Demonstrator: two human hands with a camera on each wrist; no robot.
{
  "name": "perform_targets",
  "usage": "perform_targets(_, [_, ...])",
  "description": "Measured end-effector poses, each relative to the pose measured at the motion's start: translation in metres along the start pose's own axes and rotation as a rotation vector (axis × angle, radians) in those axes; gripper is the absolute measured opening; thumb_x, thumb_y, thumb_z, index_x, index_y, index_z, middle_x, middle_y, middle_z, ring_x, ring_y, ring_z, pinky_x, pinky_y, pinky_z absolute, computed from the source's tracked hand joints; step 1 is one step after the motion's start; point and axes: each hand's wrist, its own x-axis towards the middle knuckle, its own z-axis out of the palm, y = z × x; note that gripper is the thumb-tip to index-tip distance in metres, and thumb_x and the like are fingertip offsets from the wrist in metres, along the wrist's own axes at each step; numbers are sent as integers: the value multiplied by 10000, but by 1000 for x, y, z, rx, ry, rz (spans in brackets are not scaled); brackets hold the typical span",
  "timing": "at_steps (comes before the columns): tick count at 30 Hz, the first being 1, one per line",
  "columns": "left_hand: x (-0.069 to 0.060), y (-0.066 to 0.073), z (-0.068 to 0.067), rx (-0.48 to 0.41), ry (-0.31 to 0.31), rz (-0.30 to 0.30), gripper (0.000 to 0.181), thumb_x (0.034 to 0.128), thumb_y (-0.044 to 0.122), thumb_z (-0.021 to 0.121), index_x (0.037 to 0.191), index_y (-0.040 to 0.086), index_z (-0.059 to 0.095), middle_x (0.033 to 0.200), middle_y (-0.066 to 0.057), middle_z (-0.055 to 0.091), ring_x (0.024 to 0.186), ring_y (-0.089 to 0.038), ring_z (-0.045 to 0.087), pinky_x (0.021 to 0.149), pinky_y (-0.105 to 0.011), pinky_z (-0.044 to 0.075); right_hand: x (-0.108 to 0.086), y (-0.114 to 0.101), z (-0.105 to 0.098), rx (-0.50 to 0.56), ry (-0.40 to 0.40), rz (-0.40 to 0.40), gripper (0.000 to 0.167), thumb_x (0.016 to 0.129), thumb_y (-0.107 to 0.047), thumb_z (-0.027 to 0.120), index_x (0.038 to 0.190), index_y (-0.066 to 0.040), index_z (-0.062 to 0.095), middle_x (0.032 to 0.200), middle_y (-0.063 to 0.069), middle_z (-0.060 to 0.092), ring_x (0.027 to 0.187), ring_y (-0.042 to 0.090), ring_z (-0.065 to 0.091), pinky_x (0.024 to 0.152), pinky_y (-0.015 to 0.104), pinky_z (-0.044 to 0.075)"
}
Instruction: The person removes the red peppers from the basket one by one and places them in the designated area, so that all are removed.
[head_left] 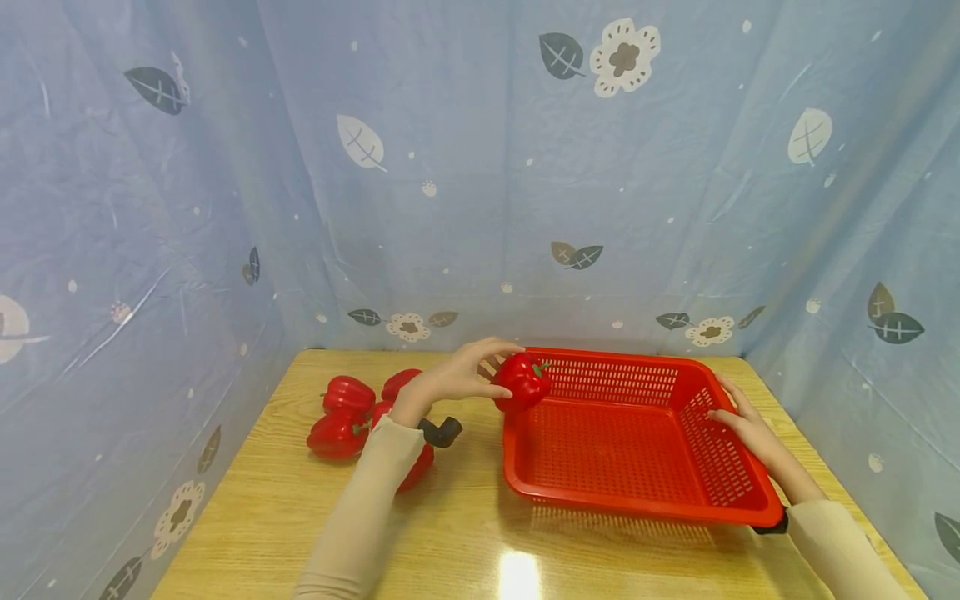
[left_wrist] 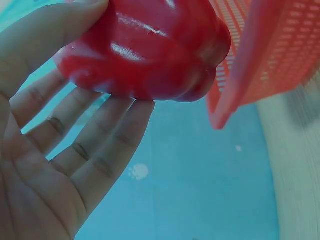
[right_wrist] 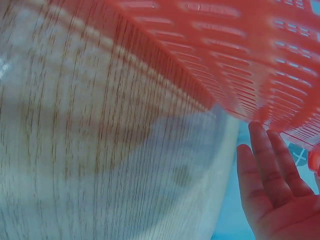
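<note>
My left hand (head_left: 453, 377) holds a red bell pepper (head_left: 522, 382) with a green stem between thumb and fingers, over the left rim of a red plastic basket (head_left: 637, 505). In the left wrist view the pepper (left_wrist: 150, 50) fills the top, beside the basket's rim (left_wrist: 245, 65). At the basket's right side, my right hand (head_left: 753, 429) grips the rim, thumb on the inside. The right wrist view shows this hand's fingers (right_wrist: 272, 165) against the outside of the slotted wall (right_wrist: 235, 65). No peppers show on the basket's floor.
Several more red peppers (head_left: 337, 433) lie in a group on the wooden table (head_left: 262, 517), left of the basket and partly hidden by my left forearm. A blue patterned curtain (head_left: 465, 208) hangs behind the table and along both sides.
</note>
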Motion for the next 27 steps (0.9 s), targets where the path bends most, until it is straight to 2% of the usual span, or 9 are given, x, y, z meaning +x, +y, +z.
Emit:
perform_targets(4, [-7, -4, -4, -5, 4, -20, 654, 776, 180, 755, 1358, 163, 456, 1214, -43, 515, 1019, -226, 552, 838, -374, 524, -1, -1, 0, 0, -2, 6, 667, 983, -151, 423, 1500, -257, 15, 1019, -177, 487, 740, 164, 660, 613, 358, 565])
perform_targets(9, [-15, -9, -9, 7, 23, -59, 653, 778, 197, 754, 1359, 193, 455, 1211, -10, 518, 1006, -184, 551, 828, -319, 525, -2, -1, 0, 8, -5, 17, 665, 983, -165, 424, 1492, -318, 25, 1020, -161, 487, 740, 171, 660, 615, 360, 565])
perform_targets(16, [-22, -21, -12, 12, 41, -87, 647, 776, 199, 757, 1350, 237, 460, 1203, 7, 525, 1010, -173, 550, 796, -278, 532, -1, 1, -1, -2, 1, 16, 671, 980, -161, 433, 1492, -318, 30, 1020, -176, 483, 739, 155, 658, 617, 351, 565])
perform_targets(18, [-24, -24, -13, 18, 44, -91, 647, 777, 205, 757, 1351, 228, 459, 1212, 2, 525, 1009, -172, 549, 796, -279, 532, -1, 2, -1, 1, -6, 8, 673, 980, -155, 433, 1491, -327, 30, 1021, -183, 485, 742, 153, 657, 616, 350, 564])
perform_targets(25, [-32, -36, -17, 63, 44, -110, 643, 778, 183, 756, 1347, 163, 458, 1251, -22, 515, 1004, -193, 555, 801, -289, 529, -1, 1, 0, -9, 2, -8, 671, 977, -149, 436, 1501, -250, 29, 1022, -209, 479, 748, 141, 654, 613, 345, 562])
perform_targets(27, [-34, -39, -17, 73, 42, -123, 645, 777, 185, 757, 1347, 150, 457, 1258, -26, 514, 1008, -198, 557, 805, -288, 528, -1, 1, 0, -22, 6, -10, 669, 978, -155, 434, 1499, -274, 31, 1075, -132, 473, 748, 134, 651, 613, 341, 561])
